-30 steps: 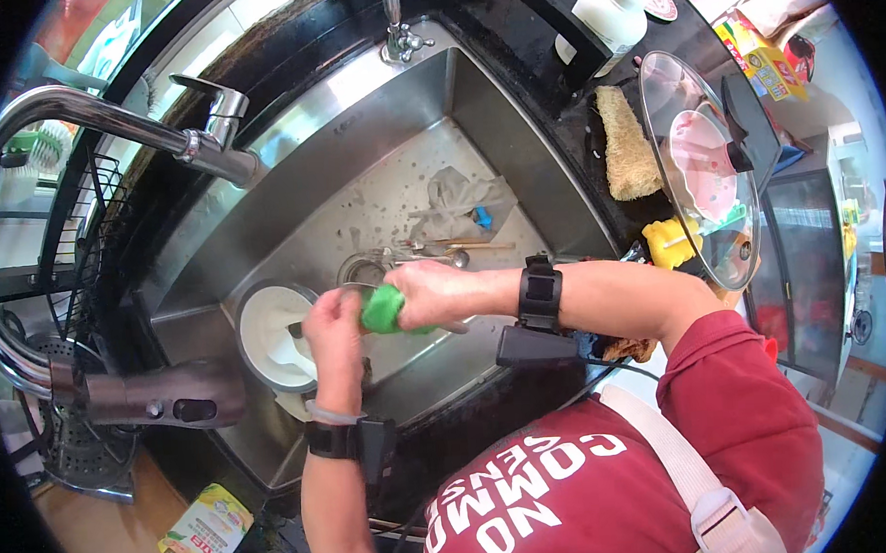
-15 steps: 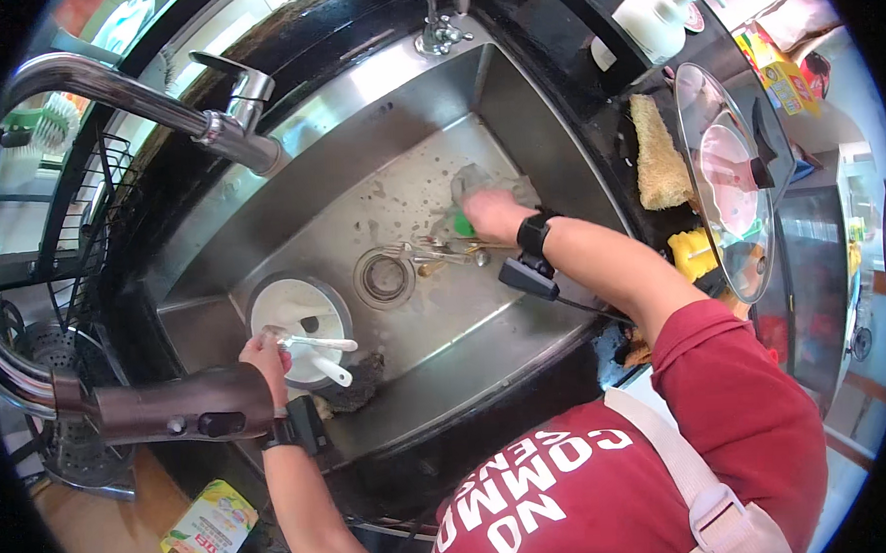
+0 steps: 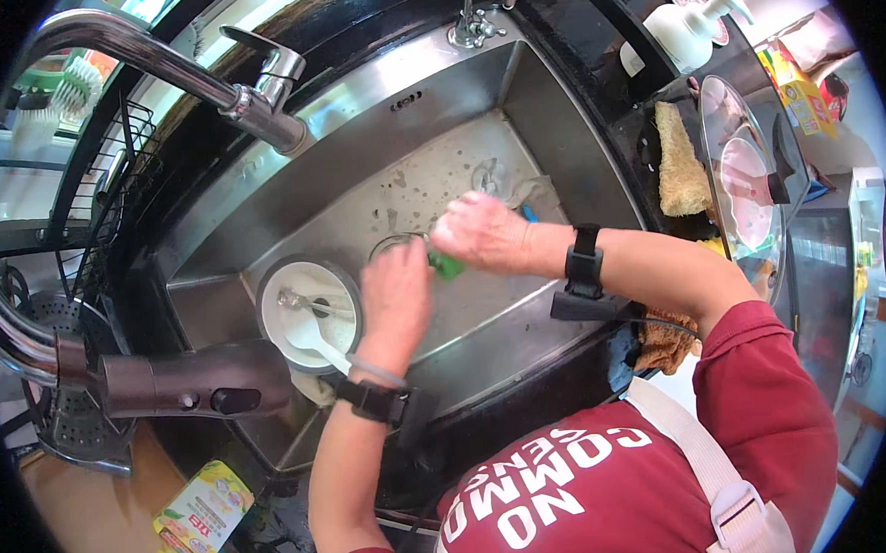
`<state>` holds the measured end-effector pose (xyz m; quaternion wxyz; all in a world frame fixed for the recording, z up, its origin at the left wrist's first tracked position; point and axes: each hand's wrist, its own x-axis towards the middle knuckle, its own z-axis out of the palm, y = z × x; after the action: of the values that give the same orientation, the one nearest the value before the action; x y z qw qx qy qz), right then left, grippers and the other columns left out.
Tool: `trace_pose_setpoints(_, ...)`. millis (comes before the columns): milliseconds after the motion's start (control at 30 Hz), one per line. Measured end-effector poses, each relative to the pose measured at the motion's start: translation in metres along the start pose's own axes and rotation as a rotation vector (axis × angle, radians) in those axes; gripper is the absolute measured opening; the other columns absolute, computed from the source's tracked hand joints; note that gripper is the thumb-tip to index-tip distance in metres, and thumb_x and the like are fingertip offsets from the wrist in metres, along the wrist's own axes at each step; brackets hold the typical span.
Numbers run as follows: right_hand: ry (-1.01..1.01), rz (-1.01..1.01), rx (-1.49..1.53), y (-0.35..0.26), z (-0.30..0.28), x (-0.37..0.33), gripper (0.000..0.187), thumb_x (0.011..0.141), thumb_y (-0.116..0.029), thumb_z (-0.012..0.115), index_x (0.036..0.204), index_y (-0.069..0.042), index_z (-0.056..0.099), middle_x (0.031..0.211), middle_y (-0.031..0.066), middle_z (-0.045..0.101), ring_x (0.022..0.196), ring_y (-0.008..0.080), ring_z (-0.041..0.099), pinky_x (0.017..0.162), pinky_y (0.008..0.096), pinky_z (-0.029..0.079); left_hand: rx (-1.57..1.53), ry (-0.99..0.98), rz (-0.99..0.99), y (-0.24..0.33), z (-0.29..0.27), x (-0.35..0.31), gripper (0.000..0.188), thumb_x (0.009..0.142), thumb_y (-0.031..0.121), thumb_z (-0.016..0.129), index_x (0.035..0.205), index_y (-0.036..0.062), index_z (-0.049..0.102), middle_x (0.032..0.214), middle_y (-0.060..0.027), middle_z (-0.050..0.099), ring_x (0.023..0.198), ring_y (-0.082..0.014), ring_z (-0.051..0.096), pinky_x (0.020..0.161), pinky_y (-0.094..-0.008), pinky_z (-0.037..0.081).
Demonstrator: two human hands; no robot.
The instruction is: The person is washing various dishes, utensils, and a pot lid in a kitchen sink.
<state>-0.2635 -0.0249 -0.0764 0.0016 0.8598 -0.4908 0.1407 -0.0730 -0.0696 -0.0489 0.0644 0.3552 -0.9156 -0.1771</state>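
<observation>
The right hand (image 3: pixel 483 236) is gripping a green pad (image 3: pixel 446 266) over the sink (image 3: pixel 414 193). The left hand (image 3: pixel 399 294) is appearing blurred just beside it; whether its grip is holding anything, one cannot tell. Left of both hands, a white-lined bowl (image 3: pixel 279 282) is sitting in the sink, holding a white spoon (image 3: pixel 306 332). Farther right, a loofah (image 3: pixel 679 159) is lying on the tabletop (image 3: pixel 598 83).

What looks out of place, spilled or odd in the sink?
A crumpled, see-through wrap lies toward the far right corner of the sink, looking like litter. Dark spots dot the floor nearby, perhaps water or residue. Nothing looks plainly damaged.
</observation>
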Motion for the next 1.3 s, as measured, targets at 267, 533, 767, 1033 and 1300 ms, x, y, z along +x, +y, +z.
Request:
trace_pose_setpoints(267,-0.027,-0.006,0.083,0.015,0.016,-0.007,0.010,0.074,-0.015,0.056,0.082,-0.009,0.052,0.073,0.0036,0.056,0.077,0.0234,0.059,0.084,0.0468,0.045,-0.172,-0.194,-0.161,0.003,-0.009,-0.028,0.016,0.089,0.018,0.049,0.086,0.0041,0.055,0.073,-0.0207,0.060,0.073,-0.0391,0.059,0.061,-0.0488,0.045)
trace_pose_setpoints(533,-0.130,0.971,1.928,0.007,-0.012,0.006,0.026,0.087,-0.019,0.058,0.106,-0.002,0.057,0.093,0.0113,0.064,0.081,0.0251,0.063,0.072,0.0390,0.051,-1.148,-0.189,-0.860,-0.009,-0.001,-0.032,0.023,0.094,0.027,0.045,0.097,0.0072,0.055,0.064,0.0025,0.046,0.047,-0.0081,0.040,0.039,-0.0241,0.030)
trace_pose_setpoints(767,-0.141,1.136,1.689,-0.047,-0.001,0.025,0.024,0.082,-0.023,0.060,0.095,-0.002,0.061,0.084,0.0107,0.065,0.075,0.0198,0.063,0.061,0.0358,0.051,-0.956,-0.267,-0.574,-0.007,0.011,-0.036,0.037,0.085,0.025,0.057,0.115,0.0021,0.055,0.084,-0.0080,0.064,0.073,-0.0155,0.059,0.062,-0.0296,0.045)
trace_pose_setpoints(1033,-0.237,0.518,1.077,-0.076,-0.009,0.022,0.024,0.076,-0.020,0.059,0.092,-0.001,0.058,0.084,0.0245,0.062,0.083,0.0403,0.060,0.072,0.0472,0.047,-1.259,-0.118,-0.842,-0.019,-0.004,-0.036,0.029,0.095,0.028,0.046,0.107,0.0029,0.055,0.092,-0.0066,0.063,0.087,-0.0168,0.059,0.081,-0.0360,0.046)
trace_pose_setpoints(1300,-0.801,0.559,0.519,-0.005,0.029,-0.025,0.021,0.071,-0.016,0.062,0.085,-0.001,0.066,0.087,0.0179,0.066,0.085,0.0336,0.064,0.072,0.0423,0.051,-1.421,0.451,-1.175,-0.117,-0.034,-0.059,0.026,0.094,0.032,0.050,0.089,0.0067,0.052,0.082,-0.0074,0.059,0.075,-0.0224,0.061,0.068,-0.0361,0.050)
